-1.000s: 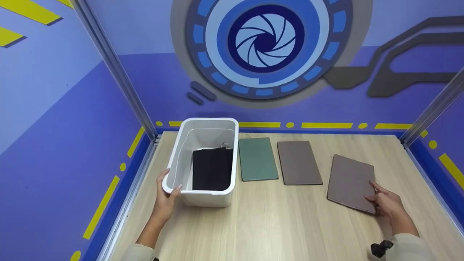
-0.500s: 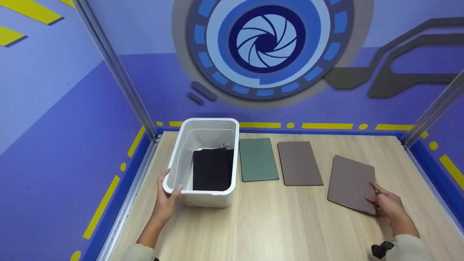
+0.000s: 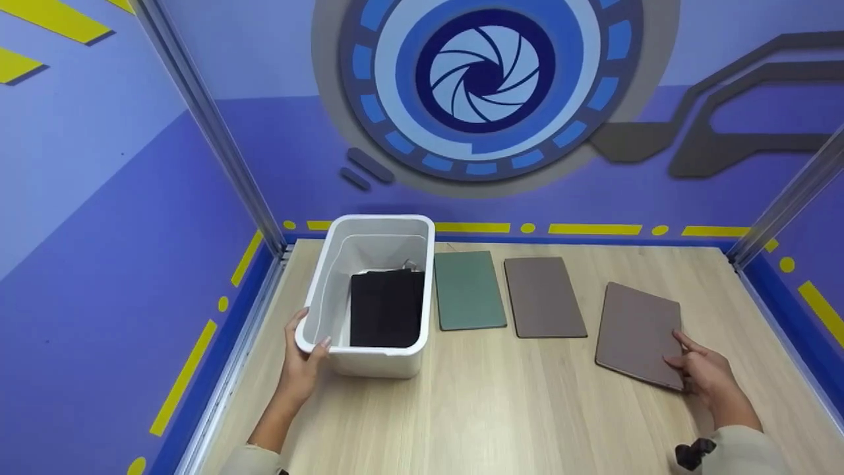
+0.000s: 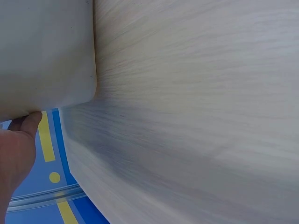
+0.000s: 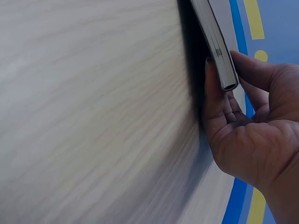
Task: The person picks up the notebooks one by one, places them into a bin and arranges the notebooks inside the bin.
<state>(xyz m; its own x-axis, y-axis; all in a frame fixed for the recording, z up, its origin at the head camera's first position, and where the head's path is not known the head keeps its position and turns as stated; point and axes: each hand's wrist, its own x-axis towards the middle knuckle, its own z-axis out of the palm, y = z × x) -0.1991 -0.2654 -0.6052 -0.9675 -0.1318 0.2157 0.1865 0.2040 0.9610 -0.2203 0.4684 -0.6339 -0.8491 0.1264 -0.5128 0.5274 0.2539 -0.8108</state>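
My left hand [image 3: 302, 366] grips the near left corner of a white plastic bin [image 3: 376, 364], thumb over the rim and fingers along the outer side. Inside the bin lie black notebooks [image 3: 384, 309], overlapping each other. At the right, my right hand [image 3: 709, 373] holds a brown notebook [image 3: 638, 336] by its right edge. In the right wrist view the hand [image 5: 252, 116] pinches the notebook's corner [image 5: 222, 60], with fingers beneath and thumb on the other cover; its page edges show. That corner is raised off the table, with a dark shadow under it.
A green notebook [image 3: 470, 290] lies flat right beside the bin. Another brown notebook [image 3: 545, 297] lies between it and the held one. The wooden table [image 3: 508, 409] is bounded by purple-blue panels [image 3: 264, 158] and metal posts [image 3: 217, 132].
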